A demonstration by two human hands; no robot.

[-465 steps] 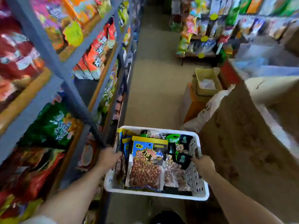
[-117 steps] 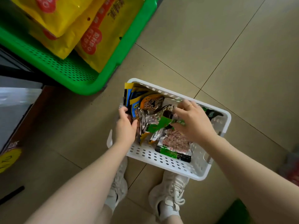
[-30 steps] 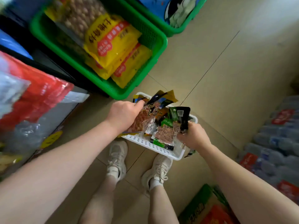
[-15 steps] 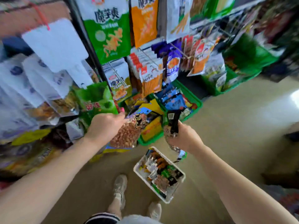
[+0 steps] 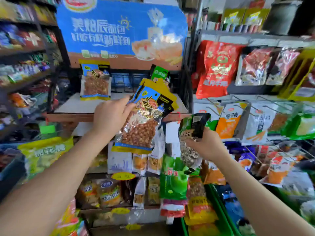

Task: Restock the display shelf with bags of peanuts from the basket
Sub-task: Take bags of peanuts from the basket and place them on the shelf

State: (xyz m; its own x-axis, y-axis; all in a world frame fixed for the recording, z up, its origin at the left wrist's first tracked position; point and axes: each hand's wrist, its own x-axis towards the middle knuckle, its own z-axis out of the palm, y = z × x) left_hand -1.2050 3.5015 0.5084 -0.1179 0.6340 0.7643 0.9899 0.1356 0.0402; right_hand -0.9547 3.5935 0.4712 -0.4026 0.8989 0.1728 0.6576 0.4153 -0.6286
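Note:
My left hand (image 5: 109, 114) grips a few stacked blue-and-yellow peanut bags (image 5: 143, 120) by their upper left corner, held up in front of the display shelf (image 5: 75, 104). My right hand (image 5: 202, 143) is closed on black-and-green snack bags (image 5: 192, 133), lower and to the right. One matching blue-and-yellow peanut bag (image 5: 95, 80) stands upright at the shelf's back left. A green-topped bag (image 5: 160, 73) stands at the shelf's back right, partly hidden by the held bags. The basket is out of view.
A blue cardboard advert board (image 5: 122, 29) rises behind the shelf. Hook racks with hanging snack packs (image 5: 255, 120) fill the right side. Red bags (image 5: 216, 68) sit on the upper right shelf. Packed shelves (image 5: 22, 68) line the left, and more snacks (image 5: 172, 181) hang below.
My view has swung up from the floor basket to the display shelf. Both hands have risen with their bags, the left now level with the shelf's front edge.

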